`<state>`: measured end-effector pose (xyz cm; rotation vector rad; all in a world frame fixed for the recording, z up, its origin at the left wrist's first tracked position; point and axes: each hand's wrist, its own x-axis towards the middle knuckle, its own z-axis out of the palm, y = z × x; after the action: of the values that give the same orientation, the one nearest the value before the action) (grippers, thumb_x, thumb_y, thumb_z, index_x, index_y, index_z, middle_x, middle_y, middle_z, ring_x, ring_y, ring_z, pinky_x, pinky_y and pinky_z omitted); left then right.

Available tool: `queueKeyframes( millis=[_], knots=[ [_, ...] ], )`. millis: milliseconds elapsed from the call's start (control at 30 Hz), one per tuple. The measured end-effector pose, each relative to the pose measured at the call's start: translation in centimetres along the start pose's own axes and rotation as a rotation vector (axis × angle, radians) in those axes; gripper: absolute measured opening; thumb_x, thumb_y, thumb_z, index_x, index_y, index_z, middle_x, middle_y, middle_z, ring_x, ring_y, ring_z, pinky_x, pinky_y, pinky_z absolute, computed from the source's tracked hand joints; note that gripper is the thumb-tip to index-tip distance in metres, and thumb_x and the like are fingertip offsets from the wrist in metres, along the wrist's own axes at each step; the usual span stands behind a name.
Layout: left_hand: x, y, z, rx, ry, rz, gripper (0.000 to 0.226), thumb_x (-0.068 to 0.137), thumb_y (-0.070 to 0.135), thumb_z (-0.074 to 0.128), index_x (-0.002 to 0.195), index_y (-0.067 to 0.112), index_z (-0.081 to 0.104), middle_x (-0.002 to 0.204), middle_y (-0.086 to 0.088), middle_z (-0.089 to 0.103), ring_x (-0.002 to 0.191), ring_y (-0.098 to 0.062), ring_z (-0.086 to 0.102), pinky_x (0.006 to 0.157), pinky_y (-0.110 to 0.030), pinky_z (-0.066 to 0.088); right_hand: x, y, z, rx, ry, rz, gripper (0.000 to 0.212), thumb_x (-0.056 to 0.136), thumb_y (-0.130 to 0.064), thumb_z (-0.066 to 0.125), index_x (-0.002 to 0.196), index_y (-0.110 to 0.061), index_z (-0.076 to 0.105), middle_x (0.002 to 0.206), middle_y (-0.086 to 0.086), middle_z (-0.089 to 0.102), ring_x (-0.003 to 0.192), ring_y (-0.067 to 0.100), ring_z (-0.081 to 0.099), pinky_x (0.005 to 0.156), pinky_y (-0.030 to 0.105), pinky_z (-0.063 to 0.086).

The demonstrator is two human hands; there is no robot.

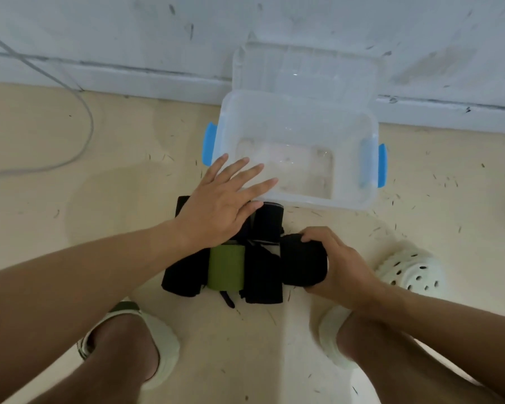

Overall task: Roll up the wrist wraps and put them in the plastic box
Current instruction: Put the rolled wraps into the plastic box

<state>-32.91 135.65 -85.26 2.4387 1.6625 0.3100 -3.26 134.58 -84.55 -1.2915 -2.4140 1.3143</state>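
A pile of black wrist wraps (260, 275) lies on the floor between my feet, with one green wrap (225, 268) among them. My right hand (338, 263) grips a rolled black wrap (302, 262) at the right edge of the pile. My left hand (225, 199) is spread with straight fingers over the far left of the pile, its fingertips reaching over the near rim of the clear plastic box (350, 204). The box stands just beyond the pile, with nothing inside it.
The box has blue clip handles (209, 144) on both sides, and its clear lid (303, 68) leans against the white wall behind. A grey cable (85, 121) curves over the floor at the left. My feet in pale sandals (411, 272) flank the pile. Small debris dots the beige floor.
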Motion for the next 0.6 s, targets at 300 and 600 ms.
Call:
queueKeyframes(
  millis=[300, 600],
  knots=[
    [0.5, -0.8, -1.0, -0.373, 0.201, -0.242, 0.059, 0.111, 0.025, 0.037, 0.165, 0.014, 0.018, 0.174, -0.002, 0.014, 0.162, -0.014, 0.001, 0.132, -0.033, 0.001, 3.3, -8.1, -7.4, 0.244, 0.380, -0.232, 0.083, 0.063, -0.026, 0.091, 0.126, -0.039, 0.039, 0.138, -0.006, 0.051, 0.123, 0.015, 0.058, 0.094, 0.027, 0.056],
    [1.3, -1.7, -1.3, -0.366, -0.025, -0.395, 0.077, 0.110, 0.031, 0.038, 0.163, 0.009, -0.014, 0.172, -0.003, -0.022, 0.160, -0.013, -0.013, 0.132, -0.035, 0.008, 16.2, -2.9, -7.3, -0.200, 0.081, 0.143, 0.080, 0.071, -0.022, 0.089, 0.131, -0.035, 0.038, 0.125, -0.010, 0.046, 0.105, 0.023, 0.059, 0.082, 0.030, 0.052]
  ],
)
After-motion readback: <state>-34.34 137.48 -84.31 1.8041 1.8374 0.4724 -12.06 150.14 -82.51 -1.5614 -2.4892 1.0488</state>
